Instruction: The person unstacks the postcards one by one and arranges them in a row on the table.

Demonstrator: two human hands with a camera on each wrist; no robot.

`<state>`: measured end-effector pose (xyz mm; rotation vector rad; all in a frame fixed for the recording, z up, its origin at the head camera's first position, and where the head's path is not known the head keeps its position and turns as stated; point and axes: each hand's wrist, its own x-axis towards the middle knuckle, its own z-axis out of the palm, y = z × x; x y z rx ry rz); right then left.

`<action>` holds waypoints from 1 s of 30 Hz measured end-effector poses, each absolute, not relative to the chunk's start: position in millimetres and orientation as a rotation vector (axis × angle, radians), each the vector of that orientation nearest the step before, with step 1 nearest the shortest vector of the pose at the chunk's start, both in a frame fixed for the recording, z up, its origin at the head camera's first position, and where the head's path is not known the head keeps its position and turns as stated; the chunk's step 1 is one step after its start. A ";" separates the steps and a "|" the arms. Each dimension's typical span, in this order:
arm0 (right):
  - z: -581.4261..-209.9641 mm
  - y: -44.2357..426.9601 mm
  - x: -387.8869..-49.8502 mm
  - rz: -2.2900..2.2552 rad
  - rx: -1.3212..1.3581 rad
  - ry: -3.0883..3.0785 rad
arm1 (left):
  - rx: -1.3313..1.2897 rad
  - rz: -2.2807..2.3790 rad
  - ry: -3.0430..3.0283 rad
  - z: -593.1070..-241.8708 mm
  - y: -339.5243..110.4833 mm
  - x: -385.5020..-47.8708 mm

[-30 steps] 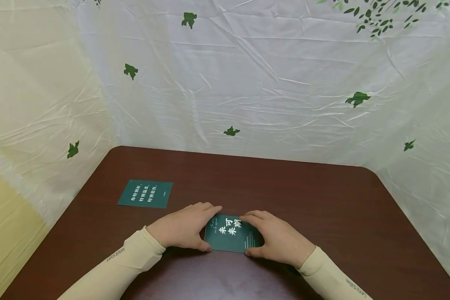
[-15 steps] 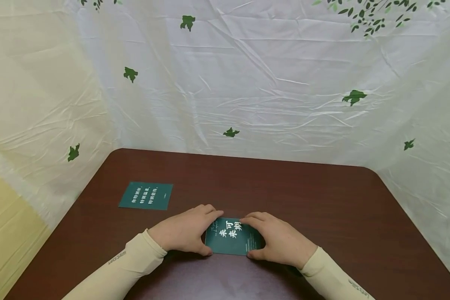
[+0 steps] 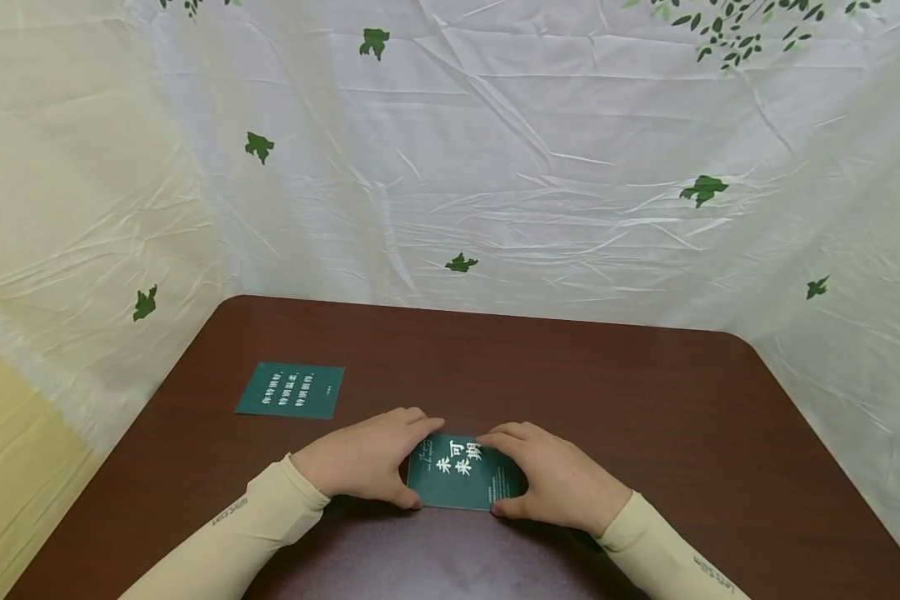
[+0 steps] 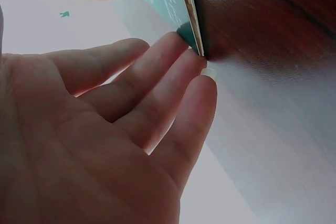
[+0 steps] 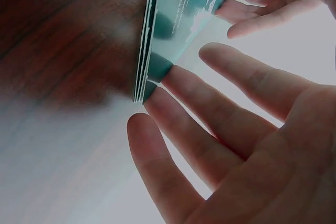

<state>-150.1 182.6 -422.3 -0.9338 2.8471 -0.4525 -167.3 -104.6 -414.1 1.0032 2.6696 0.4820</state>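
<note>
1. A dark reddish-brown, wood-grained table top with rounded far corners, carrying a pale sheen along its near middle.
2. A flat rectangular teal card printed with white Chinese characters, lying on the table's left part, near the left edge.
3. A white, creased hanging cloth behind the table's far edge.
4. Scattered dark green leaf-shaped prints on that cloth.
5. A printed spray of small green leaves at its upper right.
6. A cream-coloured, wrinkled side cloth on the left, yellower at bottom.
</note>
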 end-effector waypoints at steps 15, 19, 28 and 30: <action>-409.5 162.0 -167.9 -0.470 -0.955 2.861 | 0.902 0.497 2.722 -403.7 -118.9 -179.7; -407.5 147.9 -186.0 -0.494 -0.957 2.835 | 0.816 0.554 2.734 -400.4 -130.9 -190.9; -402.0 114.1 -228.4 -0.472 -1.012 2.804 | 0.672 0.666 2.728 -399.2 -163.7 -215.6; -402.4 108.3 -234.5 -0.458 -1.012 2.796 | 0.655 0.685 2.723 -401.4 -170.1 -219.7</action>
